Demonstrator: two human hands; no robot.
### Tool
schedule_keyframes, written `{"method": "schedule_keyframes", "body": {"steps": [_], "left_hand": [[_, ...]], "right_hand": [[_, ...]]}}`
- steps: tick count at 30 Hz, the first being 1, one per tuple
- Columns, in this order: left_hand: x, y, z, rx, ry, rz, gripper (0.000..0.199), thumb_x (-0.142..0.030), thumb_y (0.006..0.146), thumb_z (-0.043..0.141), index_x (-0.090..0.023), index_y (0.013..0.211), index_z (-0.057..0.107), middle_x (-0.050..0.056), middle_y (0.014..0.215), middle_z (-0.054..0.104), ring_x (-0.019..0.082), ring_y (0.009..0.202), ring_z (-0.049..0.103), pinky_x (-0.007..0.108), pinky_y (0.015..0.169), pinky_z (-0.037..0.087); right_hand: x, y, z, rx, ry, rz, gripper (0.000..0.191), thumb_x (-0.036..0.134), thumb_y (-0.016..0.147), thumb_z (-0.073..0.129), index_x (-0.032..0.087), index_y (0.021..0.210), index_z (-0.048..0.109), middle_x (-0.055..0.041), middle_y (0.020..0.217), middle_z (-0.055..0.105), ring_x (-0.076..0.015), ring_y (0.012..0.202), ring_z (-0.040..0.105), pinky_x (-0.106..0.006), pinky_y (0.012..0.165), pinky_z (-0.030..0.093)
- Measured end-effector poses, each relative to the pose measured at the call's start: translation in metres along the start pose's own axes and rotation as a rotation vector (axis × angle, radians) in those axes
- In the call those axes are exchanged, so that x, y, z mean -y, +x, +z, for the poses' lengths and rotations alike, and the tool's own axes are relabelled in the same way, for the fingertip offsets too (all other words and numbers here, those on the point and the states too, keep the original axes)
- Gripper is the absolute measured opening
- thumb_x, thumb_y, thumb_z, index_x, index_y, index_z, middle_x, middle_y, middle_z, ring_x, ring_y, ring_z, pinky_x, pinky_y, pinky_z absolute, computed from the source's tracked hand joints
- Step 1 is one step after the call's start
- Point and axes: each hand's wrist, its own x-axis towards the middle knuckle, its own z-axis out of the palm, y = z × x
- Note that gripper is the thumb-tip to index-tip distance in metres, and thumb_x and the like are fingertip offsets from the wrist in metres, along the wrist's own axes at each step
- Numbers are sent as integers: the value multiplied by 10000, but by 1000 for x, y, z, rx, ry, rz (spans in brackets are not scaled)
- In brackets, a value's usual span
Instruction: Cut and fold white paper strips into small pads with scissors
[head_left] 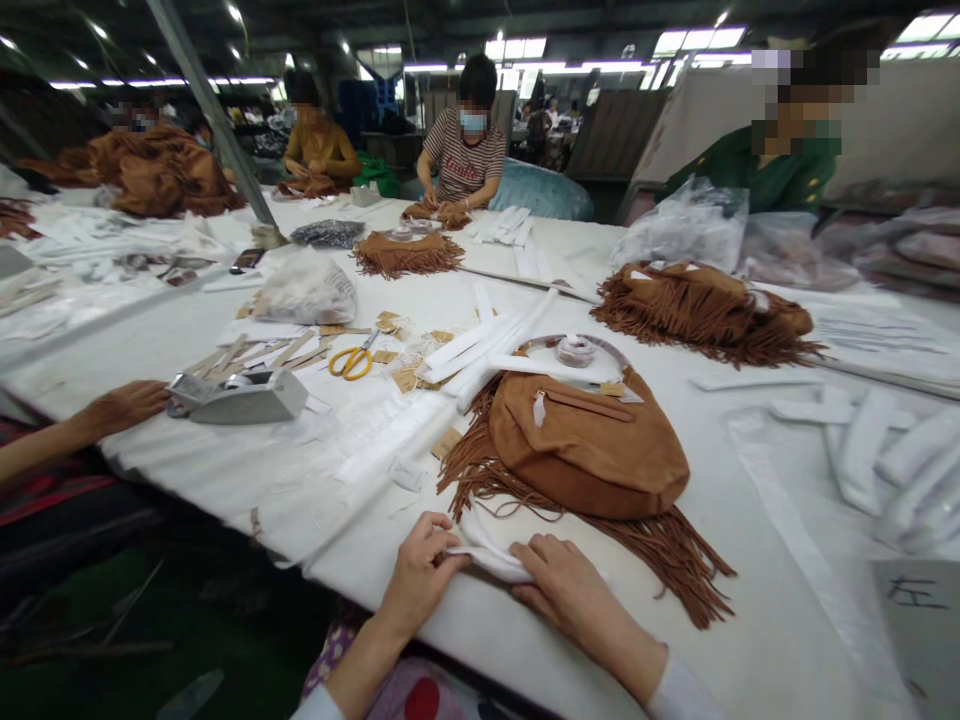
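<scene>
At the near edge of the white table [750,660], two bare hands work on a folded white strip [491,562] — the left hand [416,575] pinches one end between thumb and fingers, while the right hand [562,585] has its fingers closed over the other end. Just beyond the strip lies a brown fringed handbag [589,450], zipper pocket facing up, its long tassels spread on the table to both sides and reaching close to the hands. Inside the loop of the bag's strap sits a small coiled roll [575,350]. Left of the bag are loose cardboard tags [446,443], yellow-handled scissors [351,362] and a grey tape dispenser [259,398], whose far left end a co-worker's hand [131,403] touches. Behind these rests a filled clear plastic bag [306,290]. On the right, more white strips [862,450] lie in a loose heap, and further back a stack of brown fringed bags [705,310] stands near crumpled clear plastic [686,225] — a person in green [780,170] is just behind it.
</scene>
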Motion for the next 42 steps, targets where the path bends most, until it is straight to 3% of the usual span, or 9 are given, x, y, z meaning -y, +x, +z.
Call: {"method": "schedule_keyframes", "body": {"steps": [5, 11, 14, 17, 20, 24, 30, 38, 42], "left_hand": [[-4, -2, 3, -46, 41, -104, 223, -237, 729, 691, -196, 920, 582, -38, 749, 534, 107, 622, 489, 242, 631, 432], [-11, -4, 0, 3, 25, 1, 314, -295, 759, 673, -214, 1053, 598, -1, 886, 564, 89, 594, 459, 237, 614, 435], [-13, -7, -3, 71, -27, 28, 228, -392, 827, 593, -199, 929, 660, 25, 875, 602, 97, 596, 477, 233, 589, 411], [-13, -5, -6, 46, -108, -84, 386, -434, 910, 416, -176, 778, 671, 26, 745, 625, 115, 617, 518, 235, 601, 402], [-13, 2, -7, 42, -152, -225, 338, -427, 874, 466, -170, 882, 685, -8, 643, 602, 109, 568, 486, 224, 555, 371], [-15, 12, -7, 90, -128, -249, 319, -344, 775, 594, -187, 1044, 666, -32, 680, 593, 85, 524, 404, 219, 537, 341], [-17, 18, -4, 126, 28, -99, 225, -252, 710, 648, -220, 923, 710, -15, 726, 575, 115, 624, 478, 249, 638, 395], [-13, 18, -9, 44, 18, -79, 136, -297, 787, 605, -198, 731, 679, 1, 788, 558, 112, 647, 492, 250, 641, 398], [-11, 19, -10, -13, 11, -150, 189, -288, 730, 651, -189, 887, 619, -28, 816, 579, 83, 561, 439, 234, 585, 384]], "right_hand": [[1, -1, 1, -37, -12, -4, 278, 283, 847, 637, 236, 1106, 547, -72, 996, 581, -234, 897, 547, -352, 768, 411], [3, -2, -3, -20, 4, 0, 274, 277, 851, 634, 237, 1108, 548, -69, 1002, 581, -234, 909, 550, -353, 776, 420], [2, -1, -1, -21, 1, -7, 262, 300, 871, 608, 234, 1115, 542, -73, 1001, 579, -238, 918, 545, -355, 781, 421], [0, -1, 3, -22, -8, -22, 256, 321, 892, 573, 227, 1127, 534, -80, 1007, 577, -239, 911, 541, -359, 778, 419], [-1, -1, 4, -26, -12, -31, 268, 316, 892, 572, 224, 1140, 527, -79, 1006, 575, -240, 911, 540, -361, 778, 420], [0, -1, 1, -36, 2, -36, 249, 335, 907, 549, 227, 1131, 534, -76, 995, 576, -237, 913, 541, -357, 775, 423], [3, -1, -2, -29, 3, -24, 242, 326, 904, 554, 234, 1127, 547, -75, 995, 578, -230, 894, 547, -348, 760, 423], [3, -1, -2, -11, -3, -10, 237, 339, 915, 538, 226, 1123, 544, -84, 1009, 578, -237, 915, 548, -363, 787, 434], [4, 0, -4, -3, 0, -14, 249, 350, 921, 526, 218, 1131, 543, -91, 1015, 580, -238, 905, 553, -373, 787, 443]]}}
